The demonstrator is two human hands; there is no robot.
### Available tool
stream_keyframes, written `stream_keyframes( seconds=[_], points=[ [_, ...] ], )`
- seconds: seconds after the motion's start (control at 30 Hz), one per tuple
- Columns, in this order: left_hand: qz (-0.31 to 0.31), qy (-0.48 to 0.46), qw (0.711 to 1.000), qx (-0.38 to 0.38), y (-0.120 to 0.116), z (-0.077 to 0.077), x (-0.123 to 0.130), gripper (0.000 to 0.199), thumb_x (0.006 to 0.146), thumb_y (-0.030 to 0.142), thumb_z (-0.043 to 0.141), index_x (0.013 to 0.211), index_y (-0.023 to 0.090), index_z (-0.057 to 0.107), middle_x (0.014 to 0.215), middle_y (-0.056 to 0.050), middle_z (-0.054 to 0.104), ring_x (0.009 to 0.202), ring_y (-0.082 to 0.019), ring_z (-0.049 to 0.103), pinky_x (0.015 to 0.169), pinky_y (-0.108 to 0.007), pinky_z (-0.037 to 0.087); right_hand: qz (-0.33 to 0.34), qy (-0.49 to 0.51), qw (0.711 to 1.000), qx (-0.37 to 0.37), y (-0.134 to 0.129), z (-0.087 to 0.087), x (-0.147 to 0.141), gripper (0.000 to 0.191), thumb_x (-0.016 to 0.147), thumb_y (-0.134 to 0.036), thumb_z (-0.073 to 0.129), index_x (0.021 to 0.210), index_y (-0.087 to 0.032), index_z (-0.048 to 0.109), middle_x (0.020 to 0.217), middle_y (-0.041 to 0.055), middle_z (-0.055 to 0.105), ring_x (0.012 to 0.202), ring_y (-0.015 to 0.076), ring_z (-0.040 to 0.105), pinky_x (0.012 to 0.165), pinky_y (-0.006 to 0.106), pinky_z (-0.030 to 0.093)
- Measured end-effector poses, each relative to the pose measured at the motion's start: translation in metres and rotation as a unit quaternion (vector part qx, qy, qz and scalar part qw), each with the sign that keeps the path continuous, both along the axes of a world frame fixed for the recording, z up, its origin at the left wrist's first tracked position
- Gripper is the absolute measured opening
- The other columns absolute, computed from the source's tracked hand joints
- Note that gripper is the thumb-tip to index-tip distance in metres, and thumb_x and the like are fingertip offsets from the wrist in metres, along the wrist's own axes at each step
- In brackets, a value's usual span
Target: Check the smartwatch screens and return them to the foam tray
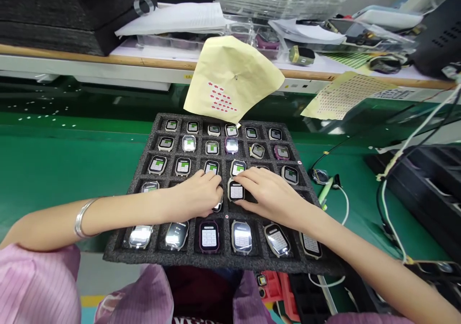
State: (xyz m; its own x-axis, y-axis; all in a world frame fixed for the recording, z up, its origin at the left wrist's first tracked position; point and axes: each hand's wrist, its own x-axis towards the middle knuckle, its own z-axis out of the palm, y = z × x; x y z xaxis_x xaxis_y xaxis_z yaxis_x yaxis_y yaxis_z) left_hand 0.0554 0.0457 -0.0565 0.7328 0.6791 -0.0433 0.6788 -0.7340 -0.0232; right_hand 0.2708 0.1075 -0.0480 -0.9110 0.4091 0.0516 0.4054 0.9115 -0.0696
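A black foam tray (pixel 122 252) lies before me, its square pockets holding several smartwatch bodies without straps, most with lit screens. My right hand (pixel 270 192) has its thumb and fingers closed around the edges of a light-framed smartwatch (pixel 236 190), its screen facing up, near the tray's middle. Just left of it, my left hand (pixel 196 193) is curled over another smartwatch (pixel 218 205), mostly hidden under the fingers. In the front row sits a purple-framed watch (pixel 209 236). Two pockets under my right hand and wrist are partly covered.
Beyond the tray, a yellow sheet with red arrow stickers (pixel 234 77) hangs from a shelf edge (pixel 151 65). Papers (pixel 176 19) and plastic trays lie on the shelf. Black foam blocks (pixel 72 17) stand at left. Cables (pixel 387 180) and a green-handled tool (pixel 326 190) are at right.
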Motion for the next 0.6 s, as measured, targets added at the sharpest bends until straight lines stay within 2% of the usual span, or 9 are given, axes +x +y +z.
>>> stream_keyframes(
  seconds=[0.13,0.23,0.3,0.37,0.43,0.47,0.53,0.6],
  points=[
    [-0.008,-0.005,1.0,-0.019,0.006,0.003,-0.001,0.02,0.077,0.021,0.07,0.089,0.01,0.058,0.093,-0.011,0.058,0.09,-0.028,0.055,0.07,-0.034,0.039,-0.014,0.092,0.995,-0.045,0.006,-0.002,0.001,0.047,0.087,-0.024,0.065,0.129,-0.008,0.05,0.116,0.0177,0.061,0.096,0.03,0.065,0.079,0.043,0.058],
    [-0.004,-0.008,0.999,-0.039,0.01,0.002,-0.002,0.024,0.074,0.022,0.071,0.09,0.009,0.06,0.092,-0.012,0.059,0.09,-0.029,0.055,0.071,-0.035,0.041,-0.015,0.19,0.977,-0.096,0.01,-0.001,-0.002,0.044,0.087,-0.025,0.062,0.128,-0.012,0.054,0.115,0.0157,0.06,0.087,0.025,0.066,0.075,0.04,0.06],
    [0.007,-0.053,0.995,-0.079,0.011,0.0,-0.005,0.027,0.073,0.025,0.072,0.092,0.01,0.061,0.093,-0.011,0.059,0.09,-0.028,0.056,0.074,-0.037,0.043,-0.037,0.268,0.948,-0.167,0.011,0.003,-0.004,0.04,0.085,-0.026,0.066,0.123,-0.015,0.059,0.11,0.0126,0.061,0.072,0.0184,0.065,0.068,0.035,0.06],
    [0.05,-0.147,0.98,-0.125,0.01,-0.001,-0.011,0.029,0.074,0.025,0.07,0.099,0.011,0.062,0.096,-0.01,0.059,0.09,-0.026,0.057,0.08,-0.039,0.045,-0.077,0.337,0.892,-0.293,0.01,0.008,-0.006,0.041,0.082,-0.026,0.071,0.121,-0.016,0.061,0.098,0.0088,0.064,0.064,0.0153,0.064,0.061,0.03,0.059],
    [0.107,-0.276,0.94,-0.171,0.008,0.0,-0.019,0.035,0.074,0.023,0.069,0.106,0.014,0.061,0.1,-0.008,0.058,0.091,-0.024,0.058,0.084,-0.039,0.047,-0.113,0.386,0.8,-0.446,0.01,0.013,-0.007,0.043,0.078,-0.025,0.075,0.119,-0.017,0.063,0.085,0.0058,0.065,0.063,0.0168,0.065,0.052,0.027,0.056],
    [0.131,-0.348,0.907,-0.197,0.006,0.001,-0.023,0.037,0.073,0.022,0.07,0.109,0.016,0.061,0.101,-0.007,0.057,0.091,-0.022,0.058,0.085,-0.038,0.048,-0.125,0.404,0.748,-0.511,0.01,0.015,-0.008,0.044,0.076,-0.025,0.077,0.117,-0.017,0.064,0.082,0.0051,0.065,0.063,0.0176,0.065,0.048,0.026,0.055],
    [0.164,-0.482,0.819,-0.263,0.004,0.004,-0.028,0.04,0.072,0.019,0.071,0.111,0.018,0.06,0.105,-0.006,0.055,0.091,-0.019,0.059,0.083,-0.034,0.05,-0.136,0.431,0.664,-0.596,0.011,0.017,-0.008,0.042,0.073,-0.027,0.08,0.111,-0.018,0.067,0.084,0.0054,0.066,0.06,0.0158,0.063,0.041,0.023,0.05],
    [0.177,-0.584,0.719,-0.334,0.005,0.008,-0.029,0.042,0.072,0.018,0.073,0.112,0.019,0.059,0.109,-0.006,0.056,0.091,-0.018,0.059,0.081,-0.031,0.051,-0.137,0.441,0.614,-0.641,0.01,0.019,-0.01,0.041,0.07,-0.027,0.082,0.107,-0.018,0.068,0.09,0.0058,0.065,0.059,0.0124,0.059,0.04,0.02,0.047]
  ],
)
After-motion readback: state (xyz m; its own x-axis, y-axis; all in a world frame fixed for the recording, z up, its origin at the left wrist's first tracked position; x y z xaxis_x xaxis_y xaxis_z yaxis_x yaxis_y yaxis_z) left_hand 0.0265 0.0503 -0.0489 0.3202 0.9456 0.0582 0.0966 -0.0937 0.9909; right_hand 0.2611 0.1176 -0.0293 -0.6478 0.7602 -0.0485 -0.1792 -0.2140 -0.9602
